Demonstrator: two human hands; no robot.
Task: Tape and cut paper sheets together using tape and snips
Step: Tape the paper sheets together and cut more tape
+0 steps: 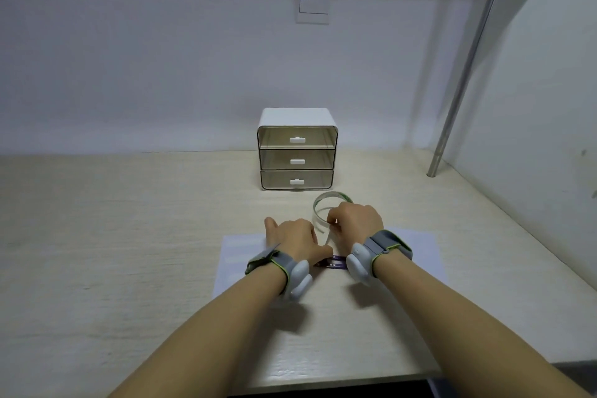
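Note:
Two white paper sheets lie side by side on the desk, the left sheet point(235, 262) and the right sheet point(420, 255), partly covered by my arms. A roll of clear tape point(323, 203) stands just beyond them. My right hand point(355, 220) grips the roll's near side, with a strip of tape running down toward the seam between the sheets. My left hand point(295, 237) rests palm down on the left sheet, fingers near the strip's end. Purple snips point(334, 263) lie between my wrists, mostly hidden.
A small white three-drawer organiser point(297, 152) stands behind the tape, all drawers closed. A metal pole point(465, 74) rises at the back right by the side wall. The desk's front edge point(323, 381) is near my elbows.

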